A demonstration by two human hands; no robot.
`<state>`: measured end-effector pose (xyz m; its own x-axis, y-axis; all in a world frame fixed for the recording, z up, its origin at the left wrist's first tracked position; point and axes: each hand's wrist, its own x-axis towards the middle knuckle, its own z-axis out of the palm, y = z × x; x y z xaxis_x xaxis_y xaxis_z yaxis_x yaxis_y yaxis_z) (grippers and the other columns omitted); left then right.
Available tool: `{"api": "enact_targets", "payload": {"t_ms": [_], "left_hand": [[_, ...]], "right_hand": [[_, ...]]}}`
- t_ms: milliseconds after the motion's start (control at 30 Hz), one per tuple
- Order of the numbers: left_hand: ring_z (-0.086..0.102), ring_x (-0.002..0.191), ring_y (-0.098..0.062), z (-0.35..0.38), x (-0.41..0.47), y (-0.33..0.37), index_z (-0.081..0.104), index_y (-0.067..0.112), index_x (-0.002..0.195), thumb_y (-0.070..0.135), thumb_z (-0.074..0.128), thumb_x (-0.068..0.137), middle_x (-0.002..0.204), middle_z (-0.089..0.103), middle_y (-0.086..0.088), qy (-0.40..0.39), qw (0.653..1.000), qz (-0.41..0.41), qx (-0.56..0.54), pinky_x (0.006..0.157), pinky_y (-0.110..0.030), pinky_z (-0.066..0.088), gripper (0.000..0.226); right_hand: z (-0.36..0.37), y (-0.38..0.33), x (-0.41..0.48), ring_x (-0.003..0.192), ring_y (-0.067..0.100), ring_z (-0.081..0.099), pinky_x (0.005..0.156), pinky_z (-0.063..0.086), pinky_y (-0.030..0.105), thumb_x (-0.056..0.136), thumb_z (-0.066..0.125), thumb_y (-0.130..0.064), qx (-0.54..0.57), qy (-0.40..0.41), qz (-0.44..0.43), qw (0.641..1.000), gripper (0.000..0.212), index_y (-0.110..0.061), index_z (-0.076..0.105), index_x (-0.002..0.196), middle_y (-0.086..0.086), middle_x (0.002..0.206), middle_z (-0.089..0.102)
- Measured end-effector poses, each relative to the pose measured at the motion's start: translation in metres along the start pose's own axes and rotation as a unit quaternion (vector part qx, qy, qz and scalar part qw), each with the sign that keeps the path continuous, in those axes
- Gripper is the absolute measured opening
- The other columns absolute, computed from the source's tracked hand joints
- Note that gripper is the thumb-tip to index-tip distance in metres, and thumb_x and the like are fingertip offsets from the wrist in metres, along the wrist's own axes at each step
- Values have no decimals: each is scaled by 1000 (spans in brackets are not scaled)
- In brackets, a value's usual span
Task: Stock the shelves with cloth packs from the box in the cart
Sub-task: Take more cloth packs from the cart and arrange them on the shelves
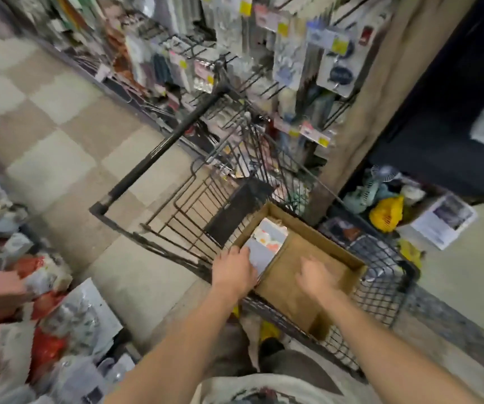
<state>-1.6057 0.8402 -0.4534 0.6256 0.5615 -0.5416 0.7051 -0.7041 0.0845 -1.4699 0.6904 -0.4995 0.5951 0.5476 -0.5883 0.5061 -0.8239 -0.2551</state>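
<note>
**Desk:** What could go wrong in this aisle, reading from the left?

**Photographer:** At eight o'clock a heap of bagged goods (60, 322) crowds the floor beside the person. A step back with a load could, I judge, catch on it. The cart (159, 150) stands angled across the aisle at centre, so a tug on the box might roll it toward the shelves (235, 62) at twelve o'clock. The cloth packs (268, 243) stand on edge in the ten o'clock corner of the cardboard box (331, 249), which sits in the cart's basket at five o'clock. The rest of the box is bare, so nothing props them up. Lift too few and the others would likely topple flat. Grab too many and the bundle may fan out and drop.

**Desk:** And the hands?

**Photographer:** Both arms reach forward and down from six o'clock. The left hand (236, 269) lies palm down on the near end of the packs, fingers bent over them. The blur will not let me say whether they grip. The right hand (316, 277), at the packs' three o'clock, hovers over the bare box floor. Its fingers are loosely spread, holding nothing, and it is apart from the packs.
</note>
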Motion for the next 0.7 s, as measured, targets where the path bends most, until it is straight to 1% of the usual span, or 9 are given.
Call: {"api": "enact_targets", "payload": {"t_ms": [100,233,300,367,467,533,600,633,700], "left_hand": [[53,130,-32,-4,38,-8,51,22,138,45,47,99,139,59,-8,-32,998,35,48,109,-47,42,45],[52,130,-32,-6,81,-23,49,21,139,43,46,99,139,58,-10,-74,991,81,77,107,-46,42,45],[51,131,-32,-7,100,-29,49,19,141,42,46,100,140,58,-11,-87,988,102,82,108,-46,41,46],[53,129,-32,-5,119,-32,51,18,138,42,47,100,137,59,-12,-95,983,126,89,105,-45,44,45],[55,126,-33,3,148,-34,49,16,139,43,49,100,135,60,-13,-112,977,157,95,102,-45,47,48],[54,126,-34,13,165,-33,47,15,141,43,50,100,137,60,-14,-125,972,168,102,102,-44,46,50],[53,128,-35,24,182,-32,46,16,142,43,49,100,138,59,-14,-139,969,172,109,103,-45,44,50],[53,128,-35,30,189,-32,45,16,143,44,48,101,139,58,-14,-145,967,173,115,104,-45,43,50],[52,129,-35,43,203,-33,44,17,144,44,46,102,141,56,-13,-154,965,173,121,105,-45,43,50]], "right_hand": [[6,-9,7,131,22,54,109,46,35,98,58,-25,22,7,50,998,44,-18,56,141,5,143,58],[14,-25,20,119,26,62,97,52,33,95,57,-23,78,-13,130,988,39,-16,60,133,8,132,63],[16,-36,28,118,29,63,97,53,33,96,55,-21,112,-22,166,979,40,-15,58,135,11,132,64],[22,-42,43,121,31,61,99,50,34,98,55,-20,145,-20,194,970,42,-15,56,140,12,135,62],[34,-46,71,120,30,61,100,51,34,99,55,-22,170,-16,212,962,46,-18,52,144,12,136,62],[47,-46,94,114,27,64,96,53,32,99,56,-21,166,-25,217,962,41,-17,55,140,11,131,64],[62,-43,117,112,25,63,90,49,30,98,58,-22,154,-22,228,961,37,-17,59,135,8,130,63],[69,-42,129,113,25,62,89,48,29,98,59,-23,156,-13,233,960,36,-18,60,134,7,130,62],[87,-38,153,115,26,61,91,50,32,96,60,-26,161,-12,231,959,39,-18,59,135,7,132,61]]}}
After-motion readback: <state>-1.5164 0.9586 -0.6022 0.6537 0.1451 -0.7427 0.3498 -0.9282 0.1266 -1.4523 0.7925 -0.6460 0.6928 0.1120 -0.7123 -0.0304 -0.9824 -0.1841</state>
